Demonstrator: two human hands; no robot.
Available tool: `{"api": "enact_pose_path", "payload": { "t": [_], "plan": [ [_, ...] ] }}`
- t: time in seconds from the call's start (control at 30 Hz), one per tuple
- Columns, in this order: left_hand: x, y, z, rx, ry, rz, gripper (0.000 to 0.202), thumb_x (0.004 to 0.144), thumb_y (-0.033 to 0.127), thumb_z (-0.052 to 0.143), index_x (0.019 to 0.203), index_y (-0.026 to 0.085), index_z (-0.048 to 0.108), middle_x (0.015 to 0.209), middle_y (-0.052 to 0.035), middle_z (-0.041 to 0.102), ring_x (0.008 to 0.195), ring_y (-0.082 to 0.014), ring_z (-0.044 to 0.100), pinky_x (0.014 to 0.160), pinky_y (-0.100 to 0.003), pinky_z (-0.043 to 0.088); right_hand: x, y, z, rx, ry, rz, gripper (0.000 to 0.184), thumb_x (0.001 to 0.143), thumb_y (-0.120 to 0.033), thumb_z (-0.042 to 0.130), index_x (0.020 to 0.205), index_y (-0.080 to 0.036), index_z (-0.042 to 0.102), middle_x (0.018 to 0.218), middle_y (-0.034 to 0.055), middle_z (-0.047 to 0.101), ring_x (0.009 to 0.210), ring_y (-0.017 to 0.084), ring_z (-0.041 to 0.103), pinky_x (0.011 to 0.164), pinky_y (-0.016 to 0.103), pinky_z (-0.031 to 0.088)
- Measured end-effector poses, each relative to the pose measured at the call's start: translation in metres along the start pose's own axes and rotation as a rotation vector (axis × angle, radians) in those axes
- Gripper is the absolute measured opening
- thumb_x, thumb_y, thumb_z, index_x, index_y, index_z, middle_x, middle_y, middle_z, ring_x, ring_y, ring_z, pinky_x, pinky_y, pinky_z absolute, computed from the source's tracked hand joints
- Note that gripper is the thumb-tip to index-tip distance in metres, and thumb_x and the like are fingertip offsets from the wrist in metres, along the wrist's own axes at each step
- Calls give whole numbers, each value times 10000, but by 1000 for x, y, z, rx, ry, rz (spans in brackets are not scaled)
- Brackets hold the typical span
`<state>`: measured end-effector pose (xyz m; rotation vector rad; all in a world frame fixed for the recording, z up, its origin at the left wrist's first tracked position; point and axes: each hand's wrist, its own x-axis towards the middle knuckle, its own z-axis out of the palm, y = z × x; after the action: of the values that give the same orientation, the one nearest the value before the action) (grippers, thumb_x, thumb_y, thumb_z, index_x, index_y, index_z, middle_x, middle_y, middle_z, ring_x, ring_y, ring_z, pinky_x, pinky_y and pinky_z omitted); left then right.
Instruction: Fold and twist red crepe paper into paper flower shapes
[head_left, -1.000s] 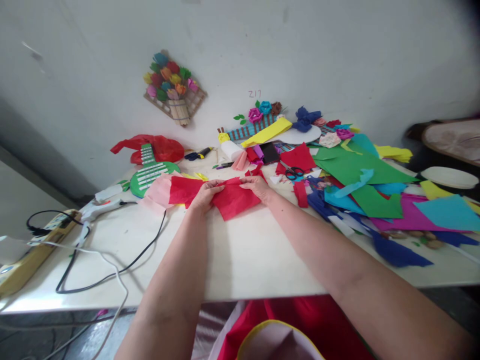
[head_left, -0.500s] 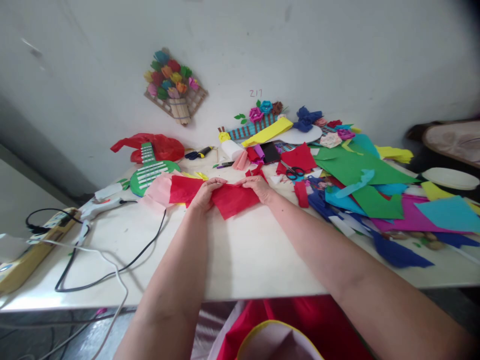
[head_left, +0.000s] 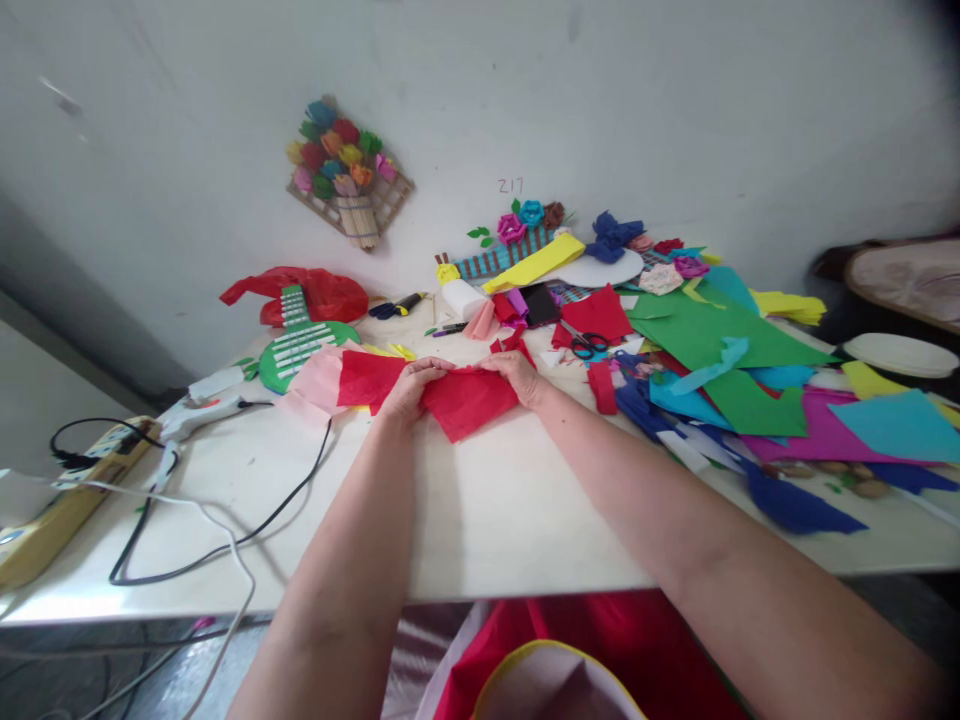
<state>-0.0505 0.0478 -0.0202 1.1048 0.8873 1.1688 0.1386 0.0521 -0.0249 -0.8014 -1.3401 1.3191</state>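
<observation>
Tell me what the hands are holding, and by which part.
Both hands, left and right, pinch the red crepe paper sheet along its far top edge.

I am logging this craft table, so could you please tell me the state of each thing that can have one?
red crepe paper: crumpled, lying on the table, top edge pinched by both hands.
left hand: shut on the paper's top edge.
right hand: shut on the same edge.
scissors: lying flat, untouched.
glue gun: lying on its side.
paper flower basket: hanging tilted on the wall.
</observation>
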Motion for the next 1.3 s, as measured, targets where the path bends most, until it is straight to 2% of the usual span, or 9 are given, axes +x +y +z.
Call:
{"api": "enact_pose_path", "payload": {
  "t": [0.17,0.33,0.47,0.6,0.8,0.93,1.07,1.3],
  "plan": [
    [-1,1,3,33,10,4,233,548,253,732,717,130,629,613,-26,647,529,-119,584,507,-203,437,1,3,4,-99,-9,13,209,525,-296,718,680,-157,704,647,12,664,695,147,581,774,314,427],
    [-2,0,4,68,-3,16,440,488,221,798,877,155,602,621,-17,656,549,-134,611,539,-226,474,1,6,4,-118,-28,-22,229,564,-270,707,764,-157,702,689,8,669,681,123,581,755,291,434],
    [-4,1,4,41,-30,30,489,501,221,799,937,153,589,657,-24,670,572,-143,627,565,-242,496,1,6,3,-76,-22,15,276,602,-258,687,862,-166,693,727,8,674,698,118,589,742,277,441],
    [-4,1,3,48,-39,37,488,521,235,793,963,159,602,671,-23,672,586,-144,631,565,-235,493,-2,4,4,-40,-49,87,228,613,-296,690,792,-156,685,729,23,677,689,136,597,685,273,451],
    [-1,-1,3,62,-42,20,389,499,269,802,826,142,635,655,-31,667,569,-131,616,567,-229,483,-4,-1,7,-120,-23,92,193,601,-326,688,639,-146,630,544,-12,599,537,120,525,552,252,408],
    [0,-2,3,82,-38,31,328,523,332,788,733,140,625,610,-20,649,527,-124,593,533,-225,466,-4,-2,7,-126,-19,92,219,585,-351,695,608,-154,603,528,-22,573,538,115,505,545,247,388],
    [0,-1,4,89,-23,41,335,532,372,778,716,144,616,584,-15,636,506,-125,581,507,-225,454,-4,0,6,-89,-14,80,253,582,-392,697,600,-162,593,535,-22,567,566,129,522,561,259,397],
    [-1,1,6,108,-3,35,319,540,366,771,687,142,597,581,-19,632,510,-122,575,487,-212,431,-5,-1,6,-4,-34,120,269,579,-392,710,606,-156,583,545,-16,584,541,124,532,558,262,418]
  ]
}}
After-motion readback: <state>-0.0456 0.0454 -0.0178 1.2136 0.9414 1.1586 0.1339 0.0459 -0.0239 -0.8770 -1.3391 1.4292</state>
